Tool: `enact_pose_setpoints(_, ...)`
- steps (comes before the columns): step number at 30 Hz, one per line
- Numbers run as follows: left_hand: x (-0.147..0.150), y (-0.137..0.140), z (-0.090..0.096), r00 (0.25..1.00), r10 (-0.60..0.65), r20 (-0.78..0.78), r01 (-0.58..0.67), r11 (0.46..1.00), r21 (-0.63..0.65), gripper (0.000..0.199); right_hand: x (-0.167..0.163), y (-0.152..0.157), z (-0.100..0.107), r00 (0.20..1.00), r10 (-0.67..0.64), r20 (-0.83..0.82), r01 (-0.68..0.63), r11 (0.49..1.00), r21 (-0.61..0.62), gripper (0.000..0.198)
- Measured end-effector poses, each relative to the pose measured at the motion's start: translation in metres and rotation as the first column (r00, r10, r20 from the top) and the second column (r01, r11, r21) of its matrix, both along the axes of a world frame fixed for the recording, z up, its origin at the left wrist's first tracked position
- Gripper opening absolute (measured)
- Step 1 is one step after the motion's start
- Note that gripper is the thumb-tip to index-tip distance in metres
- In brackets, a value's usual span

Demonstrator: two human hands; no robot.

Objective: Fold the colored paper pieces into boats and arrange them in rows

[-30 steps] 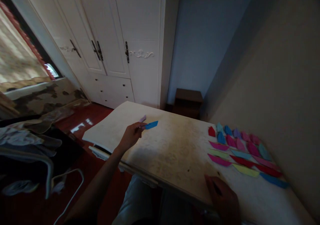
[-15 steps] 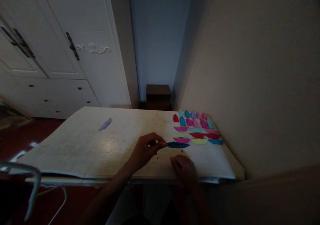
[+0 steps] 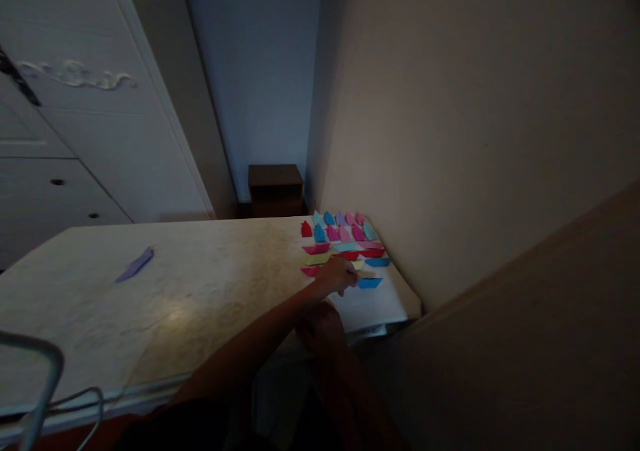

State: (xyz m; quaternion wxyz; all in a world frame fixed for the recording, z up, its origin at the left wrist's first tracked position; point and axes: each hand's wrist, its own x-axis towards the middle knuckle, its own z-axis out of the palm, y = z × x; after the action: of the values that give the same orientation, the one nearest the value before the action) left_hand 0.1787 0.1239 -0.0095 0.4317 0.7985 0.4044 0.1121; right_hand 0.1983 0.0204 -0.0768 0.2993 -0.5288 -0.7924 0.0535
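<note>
My left hand [image 3: 336, 276] reaches over the lower rows of folded paper boats at the right end of the table. Its fingers are pinched at the left end of a blue paper boat [image 3: 371, 283], which lies low on the white surface below another blue boat [image 3: 377, 262]. The hand partly hides a pink boat [image 3: 310, 271] and a yellow boat behind it. My right hand [image 3: 324, 329] is nearer my body at the table's front edge, in shadow, its fingers curled; what they hold, if anything, is hidden.
More folded paper shapes, including a red one [image 3: 306, 229], stand in rows farther back by the wall [image 3: 450, 137]. A purple folded paper [image 3: 135, 265] lies on the left of the table [image 3: 215, 271]. A metal tube frame [image 3: 50, 364] rises at the lower left.
My left hand has carried the blue boat right and down beside the rows. My right hand has drawn in under the left forearm. The view has turned to the right.
</note>
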Motion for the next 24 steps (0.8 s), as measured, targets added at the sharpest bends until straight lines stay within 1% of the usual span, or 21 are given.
enact_pose_setpoints(3,0.016,0.001,-0.001,0.999,-0.016,-0.05,0.017,1.0,0.004,0.019,0.0,-0.004,-0.004,1.0,0.0,-0.007,0.001,1.0,0.015,0.015)
enact_pose_setpoints(6,0.024,0.004,-0.002,0.995,-0.025,-0.101,0.028,0.999,0.033,0.021,0.0,-0.007,-0.007,0.999,-0.02,-0.038,0.021,0.999,0.024,0.017)
enact_pose_setpoints(8,0.025,0.004,0.0,0.991,-0.027,-0.128,0.037,0.996,0.079,0.023,0.0,-0.007,-0.008,0.998,-0.028,-0.053,0.029,0.999,0.022,0.018)
enact_pose_setpoints(12,0.025,0.0,0.006,0.986,0.007,-0.165,0.031,0.974,0.225,0.026,-0.001,-0.006,-0.012,0.998,-0.031,-0.052,0.033,0.999,0.038,0.02)
enact_pose_setpoints(13,0.025,-0.002,0.007,0.985,0.014,-0.169,0.032,0.963,0.266,0.025,-0.002,-0.005,-0.013,0.998,-0.032,-0.052,0.035,0.998,0.047,0.02)
enact_pose_setpoints(15,0.026,-0.005,0.008,0.978,-0.014,-0.209,0.094,0.921,0.379,0.025,-0.002,-0.005,-0.015,0.998,-0.027,-0.049,0.03,0.998,0.054,0.021)
enact_pose_setpoints(17,0.03,-0.009,0.007,0.958,-0.072,-0.278,0.203,0.855,0.478,0.03,-0.003,-0.004,-0.018,0.999,-0.022,-0.041,0.024,0.998,0.054,0.022)
enact_pose_setpoints(18,0.033,-0.01,0.007,0.943,-0.098,-0.317,0.257,0.822,0.508,0.031,-0.003,-0.004,-0.02,0.999,-0.025,-0.041,0.028,0.998,0.057,0.023)
enact_pose_setpoints(19,0.036,-0.011,0.006,0.929,-0.118,-0.35,0.298,0.798,0.523,0.031,-0.003,-0.004,-0.022,0.998,-0.03,-0.047,0.033,0.997,0.066,0.025)
enact_pose_setpoints(20,0.039,-0.011,0.004,0.92,-0.131,-0.37,0.323,0.788,0.524,0.03,-0.003,-0.004,-0.023,0.998,-0.035,-0.057,0.039,0.996,0.076,0.026)
enact_pose_setpoints(24,0.047,-0.009,0.0,0.895,-0.154,-0.418,0.377,0.761,0.528,0.024,-0.002,-0.004,-0.027,0.995,-0.033,-0.092,0.043,0.994,0.101,0.027)
